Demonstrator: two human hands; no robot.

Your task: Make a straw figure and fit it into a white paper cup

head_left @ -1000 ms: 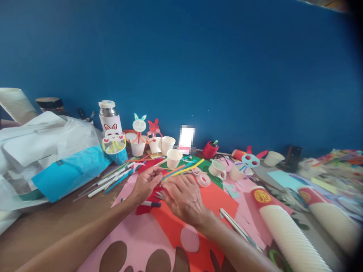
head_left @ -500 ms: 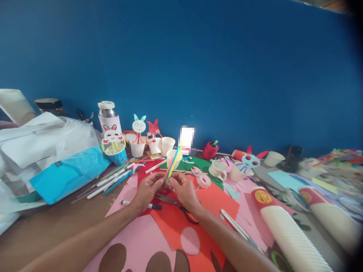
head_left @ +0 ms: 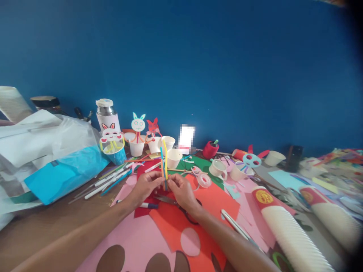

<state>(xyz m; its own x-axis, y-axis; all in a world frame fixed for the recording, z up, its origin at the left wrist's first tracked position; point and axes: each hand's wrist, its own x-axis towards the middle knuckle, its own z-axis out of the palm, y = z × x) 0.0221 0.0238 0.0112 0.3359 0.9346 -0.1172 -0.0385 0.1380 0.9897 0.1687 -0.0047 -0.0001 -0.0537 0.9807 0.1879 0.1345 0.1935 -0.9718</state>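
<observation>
Between my two hands stands a small bundle of colored straws point(head_left: 166, 160), yellow, blue and orange, held upright by the lower ends. My left hand point(head_left: 150, 184) pinches it from the left, and my right hand point(head_left: 180, 187) pinches it from the right, fingertips close together. Just beneath my hands lie open scissors point(head_left: 167, 200) with dark handles, on red-orange paper point(head_left: 212, 200). A marker point(head_left: 149, 205) rests under my left wrist. Behind the straws is a white paper cup point(head_left: 173, 158).
Rabbit figures stand in cups at the back, one in a white cup point(head_left: 137, 147). Tape point(head_left: 204, 180) and a mug point(head_left: 217, 169) sit right of center. Stacked cups point(head_left: 292, 234) lie at right; a plastic bag point(head_left: 68, 132) is at left. Pens point(head_left: 109, 181) lie left of my hands.
The straw bundle has gone from leaning right to nearly upright. My hands still hold its lower end, and the view has shifted slightly.
</observation>
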